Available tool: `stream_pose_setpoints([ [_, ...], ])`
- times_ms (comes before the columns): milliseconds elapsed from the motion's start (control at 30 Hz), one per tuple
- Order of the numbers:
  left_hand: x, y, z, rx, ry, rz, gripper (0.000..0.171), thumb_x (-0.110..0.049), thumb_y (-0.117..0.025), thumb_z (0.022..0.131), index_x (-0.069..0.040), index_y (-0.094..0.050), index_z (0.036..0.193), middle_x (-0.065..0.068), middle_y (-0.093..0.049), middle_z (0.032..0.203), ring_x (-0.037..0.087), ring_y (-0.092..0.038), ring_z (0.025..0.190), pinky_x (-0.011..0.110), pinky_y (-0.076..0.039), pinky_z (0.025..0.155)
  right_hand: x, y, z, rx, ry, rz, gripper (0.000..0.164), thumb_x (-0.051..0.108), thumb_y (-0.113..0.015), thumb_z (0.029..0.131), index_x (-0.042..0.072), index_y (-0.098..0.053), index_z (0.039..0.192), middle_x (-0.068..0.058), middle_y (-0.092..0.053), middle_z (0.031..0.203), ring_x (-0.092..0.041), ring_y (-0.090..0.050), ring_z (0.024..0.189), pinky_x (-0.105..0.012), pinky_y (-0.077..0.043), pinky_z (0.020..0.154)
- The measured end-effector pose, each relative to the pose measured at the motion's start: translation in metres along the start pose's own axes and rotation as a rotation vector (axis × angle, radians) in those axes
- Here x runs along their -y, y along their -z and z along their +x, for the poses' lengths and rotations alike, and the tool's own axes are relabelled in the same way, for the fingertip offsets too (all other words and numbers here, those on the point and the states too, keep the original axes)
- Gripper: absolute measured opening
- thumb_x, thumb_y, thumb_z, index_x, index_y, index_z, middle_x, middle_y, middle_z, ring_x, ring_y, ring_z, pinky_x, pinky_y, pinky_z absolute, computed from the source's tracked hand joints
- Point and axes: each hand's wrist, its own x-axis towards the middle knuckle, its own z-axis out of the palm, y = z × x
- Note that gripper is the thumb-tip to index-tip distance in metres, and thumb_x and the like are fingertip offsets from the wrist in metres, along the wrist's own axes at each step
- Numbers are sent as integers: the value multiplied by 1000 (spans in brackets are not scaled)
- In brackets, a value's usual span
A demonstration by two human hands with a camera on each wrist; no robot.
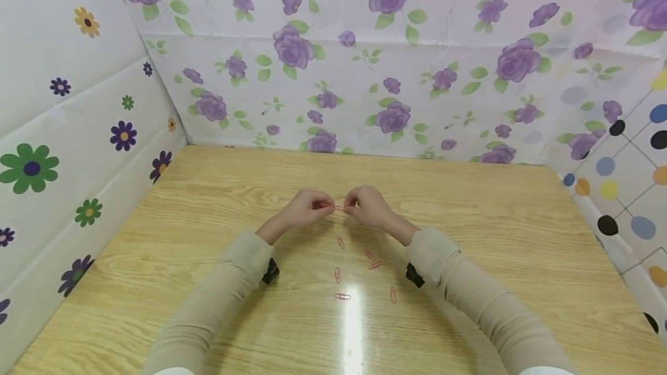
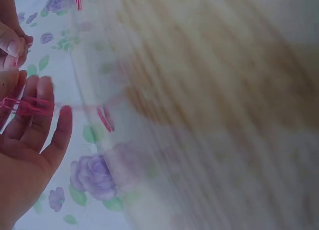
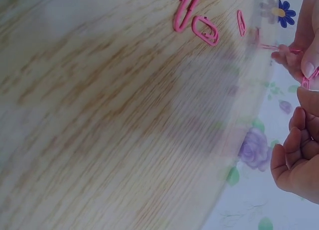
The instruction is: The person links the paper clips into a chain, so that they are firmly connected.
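My left hand pinches pink paper clips between thumb and fingers above the table. In the left wrist view, several linked paper clips lie across that hand's fingers. Close on the right, my right hand pinches a pink paper clip with thumb and finger, its tip meeting the left fingertips. In the right wrist view this paper clip shows between the two thumbs; whether it is hooked to the others cannot be made out. Loose pink paper clips lie on the wood below the hands.
Nearer the body, a paper clip and another paper clip lie on the wooden table. Two more paper clips lie close together below the right hand. A flowered cloth stands along the table's back edge.
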Motion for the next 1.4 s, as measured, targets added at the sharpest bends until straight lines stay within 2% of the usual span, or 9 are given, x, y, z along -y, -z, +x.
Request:
stream_pose_setpoints([
  [233, -4, 0, 1, 63, 67, -69, 20, -11, -53, 92, 6, -64, 88, 17, -58, 67, 11, -45, 51, 23, -38, 49, 1, 0, 1, 11, -28, 25, 9, 5, -65, 83, 4, -65, 74, -3, -61, 72, -12, -47, 57, -23, -40, 54],
  [333, -5, 0, 0, 68, 79, -102, 24, -15, -51, 94, 6, -63, 89, 13, -52, 57, 12, -40, 45, 24, -34, 44, 3, 1, 1, 9, -41, 21, 9, 5, -65, 83, 4, -65, 74, -3, -61, 72, -12, -47, 57, -24, -40, 54],
  [467, -8, 0, 0, 64, 56, -105, 23, -11, -48, 95, 6, -62, 89, 6, -45, 49, 9, -35, 40, 23, -30, 40, 3, 2, 1, 9, -42, 11, 9, 5, -65, 83, 4, -65, 74, -3, -61, 71, -12, -48, 58, -24, -40, 54],
  [633, -27, 3, -3, 62, -6, -77, 21, -2, -47, 94, 6, -62, 82, 11, -45, 46, 9, -35, 37, 21, -30, 39, 0, 4, -2, 12, -35, 17, 7, 6, -66, 82, 4, -66, 76, -3, -62, 73, -12, -48, 58, -24, -40, 54],
  [767, -27, 2, -2, 50, 13, -61, 20, 0, -48, 93, 7, -62, 80, 13, -49, 49, 10, -37, 39, 21, -31, 40, -6, 7, -8, 13, -34, 22, 4, 6, -68, 81, 3, -68, 79, -3, -63, 74, -12, -48, 58, -24, -41, 54],
  [900, -12, -3, 1, 31, 66, -52, 22, -6, -50, 93, 7, -63, 81, 20, -54, 56, 10, -39, 41, 21, -32, 40, -14, 10, -20, 38, 2, 27, 5, 4, -68, 79, 0, -68, 80, -3, -63, 73, -11, -48, 58, -24, -41, 55],
  [1000, -7, -3, 2, 21, 90, -63, 24, -10, -52, 93, 6, -63, 80, 22, -56, 60, 13, -42, 41, 22, -34, 41, -19, 13, -32, 71, 38, 50, 5, 4, -68, 79, 0, -68, 81, -3, -62, 73, -11, -49, 61, -24, -42, 56],
  [1233, -4, -5, 1, 15, 125, -94, 25, -12, -52, 94, 6, -63, 81, 20, -60, 64, 38, -51, 50, 23, -37, 40, -30, 18, -67, 146, 153, 93, 6, 4, -67, 80, 4, -70, 84, -1, -64, 79, -9, -54, 70, -24, -46, 61],
  [1400, -5, -7, 0, 28, 141, -123, 25, -12, -52, 93, 8, -62, 82, 21, -60, 65, 42, -52, 51, 23, -38, 39, -36, 21, -89, 250, 260, 142, 11, 4, -72, 76, 7, -72, 86, -1, -64, 80, -13, -52, 67, -23, -44, 59],
])
